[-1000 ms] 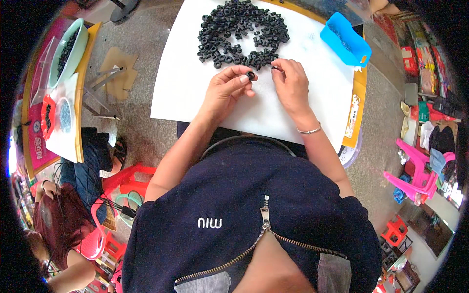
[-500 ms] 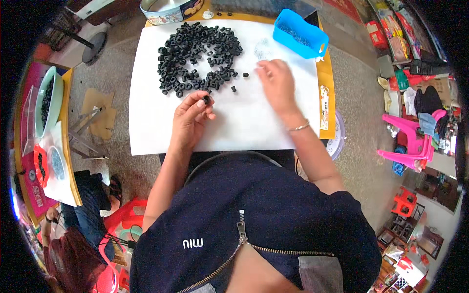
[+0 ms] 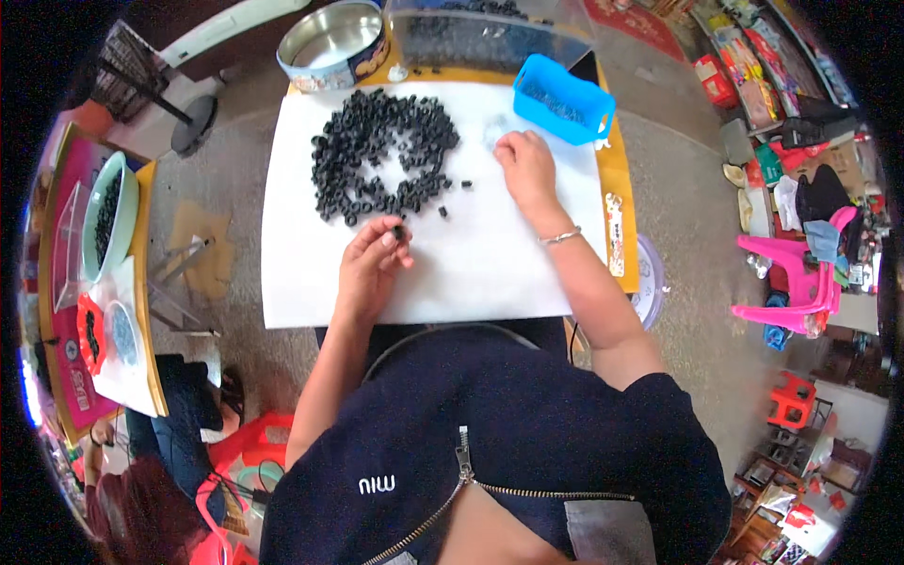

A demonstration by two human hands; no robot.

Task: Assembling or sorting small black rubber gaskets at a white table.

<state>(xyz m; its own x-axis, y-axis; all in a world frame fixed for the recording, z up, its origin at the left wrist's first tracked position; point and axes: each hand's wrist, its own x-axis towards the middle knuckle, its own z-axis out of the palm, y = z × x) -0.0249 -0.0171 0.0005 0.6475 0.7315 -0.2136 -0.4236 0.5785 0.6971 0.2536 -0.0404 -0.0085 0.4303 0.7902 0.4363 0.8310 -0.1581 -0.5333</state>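
Your left hand point(image 3: 370, 266) is curled up with a small black ring point(image 3: 398, 231) pinched between thumb and fingertips, right at the near edge of the big pile of black rings point(image 3: 381, 155) spread over the white sheet point(image 3: 301, 273) on the counter point(image 3: 617, 202). The wrist is bent a bit, the forearm coming up from the lower left. Your right hand point(image 3: 527, 168) is lying palm down on the sheet further out, fingers loosely curled toward a clear little patch just past the fingertips; can't tell if it's actually gripping anything. There's a thin bracelet point(image 3: 561, 236) on that wrist, and the arm runs back diagonally to the lower right.

A few loose rings sit between your two hands. Just past the right hand is a blue plastic tray point(image 3: 565, 99), rectangular, tilted, at the far right corner of the sheet. A round metal tin point(image 3: 331, 42) with a printed band round its side stands at the far left corner. A long label strip point(image 3: 614, 234) with small coloured pictures lies on the orange counter edge to the right of the sheet.
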